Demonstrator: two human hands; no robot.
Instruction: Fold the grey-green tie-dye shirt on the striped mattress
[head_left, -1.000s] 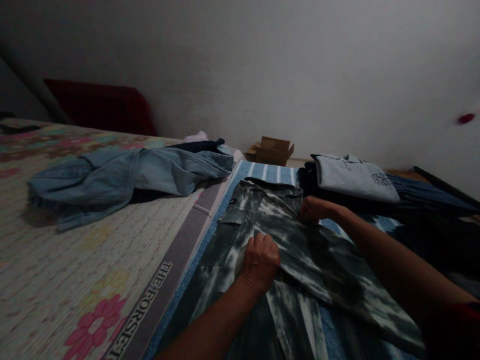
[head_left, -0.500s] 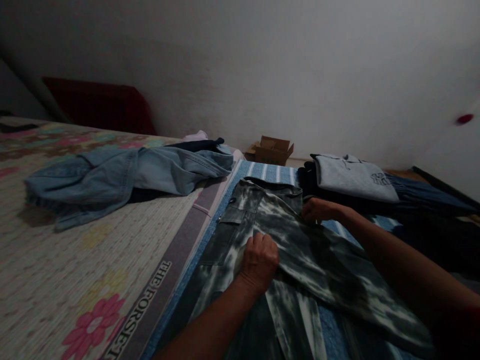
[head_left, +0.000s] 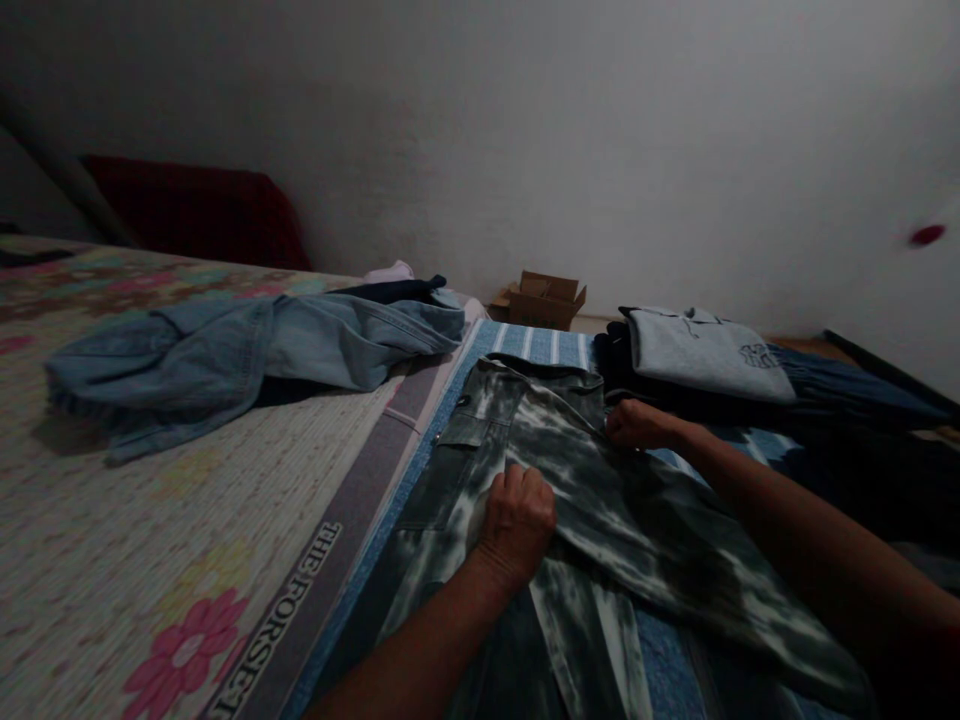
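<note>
A pair of dark green and white tie-dye trousers [head_left: 570, 470] lies on a blue striped cloth [head_left: 529, 342], waistband toward the wall. One leg slants across to the lower right, over the other. My left hand [head_left: 519, 515] is closed at the crotch of the trousers, gripping the fabric there. At the right side, just below the waistband, my right hand [head_left: 637, 424] has its fingers closed on the edge of the trousers. A pocket flap with a snap shows on the left side of the trousers. The fingertips of both hands are partly hidden.
Light blue jeans [head_left: 322, 340] lie crumpled on a flowered bedspread [head_left: 180, 500] at left. A folded grey sweatshirt [head_left: 705, 352] tops dark clothes at right, beside blue denim [head_left: 847, 385]. An open cardboard box [head_left: 547, 300] stands by the wall. A dark red object [head_left: 202, 210] is far left.
My right hand has shifted very slightly at the trousers' side edge, its fingers closing more tightly. My left hand and the trousers look almost unchanged.
</note>
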